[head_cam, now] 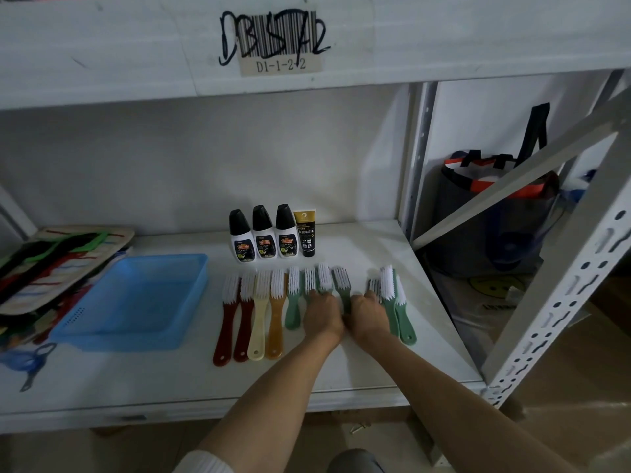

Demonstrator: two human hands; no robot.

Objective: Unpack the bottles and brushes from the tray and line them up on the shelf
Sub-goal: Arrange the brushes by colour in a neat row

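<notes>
A: The blue tray, well to the left of the fingers, looks emptied. What could still go wrong?

B: Mostly the row. The red, cream and amber brushes lie straight, just left of the left hand. That hand lies over the handles of the middle green brushes, fingers curled down on them. Push unevenly and the bristle heads fan out of line.

A: And the right hand?

B: Touching the left, fingers bent over a green handle; whether it pinches, I cannot tell. The two green brushes just to its right overlap, so a nudge could skew them.

A: The bottles?

B: Beyond the fingers, upright and close together; a sliding brush could topple one.
</notes>
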